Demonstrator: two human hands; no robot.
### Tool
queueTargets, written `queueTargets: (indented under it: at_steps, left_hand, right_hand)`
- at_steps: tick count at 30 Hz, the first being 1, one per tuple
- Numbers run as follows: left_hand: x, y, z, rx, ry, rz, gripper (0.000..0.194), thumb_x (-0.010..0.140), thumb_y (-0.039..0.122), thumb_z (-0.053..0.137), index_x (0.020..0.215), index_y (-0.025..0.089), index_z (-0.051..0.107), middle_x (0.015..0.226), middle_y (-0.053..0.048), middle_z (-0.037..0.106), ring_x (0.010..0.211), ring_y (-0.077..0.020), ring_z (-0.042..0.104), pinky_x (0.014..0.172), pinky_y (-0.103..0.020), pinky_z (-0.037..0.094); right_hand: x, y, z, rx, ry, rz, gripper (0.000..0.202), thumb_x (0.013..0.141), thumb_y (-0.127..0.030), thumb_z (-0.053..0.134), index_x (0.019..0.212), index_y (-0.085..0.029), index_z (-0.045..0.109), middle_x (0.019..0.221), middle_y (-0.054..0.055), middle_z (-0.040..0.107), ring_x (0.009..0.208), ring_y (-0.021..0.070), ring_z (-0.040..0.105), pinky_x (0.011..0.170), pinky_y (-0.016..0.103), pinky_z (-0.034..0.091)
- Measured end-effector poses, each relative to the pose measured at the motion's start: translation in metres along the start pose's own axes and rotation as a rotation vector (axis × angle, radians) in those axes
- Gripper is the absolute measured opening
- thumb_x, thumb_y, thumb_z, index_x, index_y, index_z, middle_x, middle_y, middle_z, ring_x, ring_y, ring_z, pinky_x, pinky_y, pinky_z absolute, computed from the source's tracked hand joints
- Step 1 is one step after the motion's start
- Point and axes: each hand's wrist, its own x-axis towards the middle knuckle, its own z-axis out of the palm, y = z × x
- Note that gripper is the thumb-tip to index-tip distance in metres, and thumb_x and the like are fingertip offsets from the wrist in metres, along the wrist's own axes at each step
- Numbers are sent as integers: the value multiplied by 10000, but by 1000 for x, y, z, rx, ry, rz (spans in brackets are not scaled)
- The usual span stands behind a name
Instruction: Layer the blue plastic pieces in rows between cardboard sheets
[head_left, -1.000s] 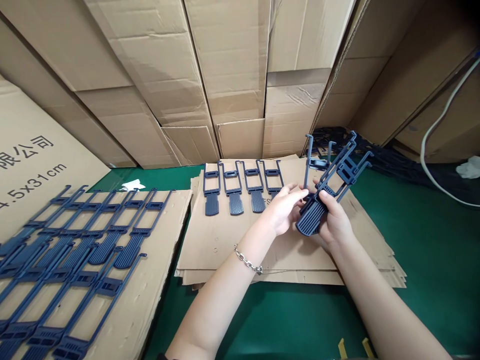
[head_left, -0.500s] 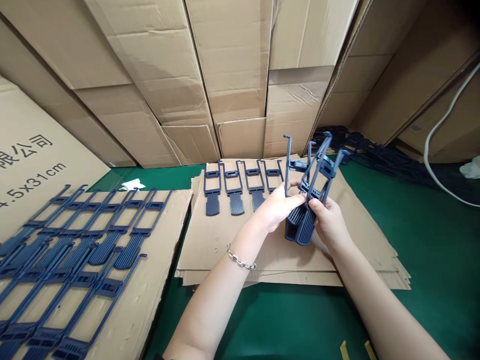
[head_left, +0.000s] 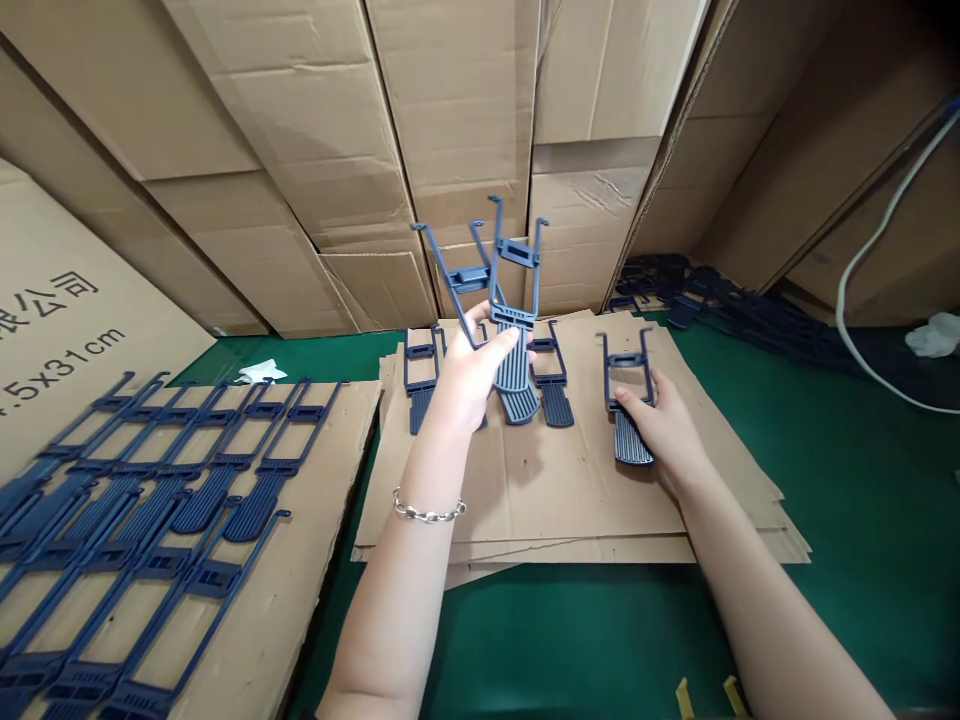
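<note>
My left hand [head_left: 472, 378] is closed around two dark blue plastic frames [head_left: 513, 372], held up above the middle cardboard sheets [head_left: 555, 500]. Their hooked prongs point upward and splay apart, while the ribbed paddle ends hang down. A single blue plastic frame [head_left: 632, 442] of the same kind is pinched by my right hand [head_left: 666, 425] low over the right side of the sheets; whether it touches them I cannot tell. Behind my left hand stands a row of matching frames [head_left: 556, 404] on the cardboard, partly hidden by the hand.
At left, another cardboard sheet [head_left: 300, 560] carries rows of similar blue frames [head_left: 259, 505]. A dark pile of frames [head_left: 697, 290] lies at the back right. Cardboard boxes [head_left: 465, 120] wall off the back. A white cable [head_left: 851, 270] hangs at right above the green table [head_left: 862, 480].
My hands have moved apart. The left went left and up with two frames; the right stayed at the right with one frame, lower over the cardboard.
</note>
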Motion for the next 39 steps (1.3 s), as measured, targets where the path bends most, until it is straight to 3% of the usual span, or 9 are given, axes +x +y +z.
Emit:
queueTargets:
  at_steps: [4,6,8,13,19,21,24,28,39]
  left_hand:
    - [4,0,-4,-133,89,28,366,729,169,596,1060,192,440,815,-49,629,688,-174,626,587,-264,523]
    - [5,-1,-5,-197,107,34,326,727,170,601,1021,186,460,822,-51,634,709,-177,628,628,-276,528]
    - [6,-3,-6,-249,110,28,280,731,175,601,983,181,480,825,-50,639,722,-174,629,653,-274,527]
    - [9,-6,-6,-334,105,-52,140,767,175,557,900,151,520,825,-55,642,694,-146,627,646,-235,521]
    - [10,-8,-3,-379,116,-84,118,764,142,548,878,149,518,801,-54,642,719,-150,628,696,-258,524]
    - [10,-9,-3,-378,90,-88,116,759,146,556,868,150,519,807,-56,640,739,-157,627,708,-264,523]
    - [10,-11,-3,-350,67,-100,157,744,169,581,887,161,516,821,-52,636,761,-166,626,716,-273,521]
    - [10,-16,0,-291,64,-126,268,739,193,597,982,183,484,828,-50,632,756,-178,627,693,-293,521]
    - [7,-25,8,-212,7,-188,364,749,159,575,1075,180,415,812,-68,628,672,-175,622,569,-264,514]
  right_hand:
    - [-14,-11,-1,-999,52,-254,735,692,-367,621,1329,-110,360,1211,164,422,1119,315,392,917,428,353]
    - [-26,-18,0,-1293,3,-360,552,758,-391,523,1239,-125,475,1253,161,364,1141,346,335,915,446,335]
    - [-37,-22,3,-1441,-81,-391,435,772,-399,484,1118,-147,556,1153,137,434,1053,321,395,871,423,366]
    - [-42,-15,7,-1542,-193,-416,339,768,-315,453,1020,-107,544,1039,121,494,933,257,450,834,360,398]
    - [-37,-5,7,-1531,-360,-416,510,818,-283,342,1302,-132,396,1364,104,298,1229,270,285,978,395,309]
    - [-39,-6,8,-1565,-332,-415,510,831,-301,339,1328,-192,376,1397,90,236,1262,307,215,967,451,300]
    - [-41,-10,9,-1560,-240,-409,472,840,-339,374,1295,-222,419,1290,113,373,1144,319,371,885,435,373]
    - [-38,-8,9,-1547,-268,-418,432,857,-342,395,1234,-149,483,1107,123,511,984,266,483,852,367,404]
    - [-39,-7,13,-1610,-283,-427,458,885,-373,346,1302,-199,423,1265,84,434,1074,269,431,882,400,391]
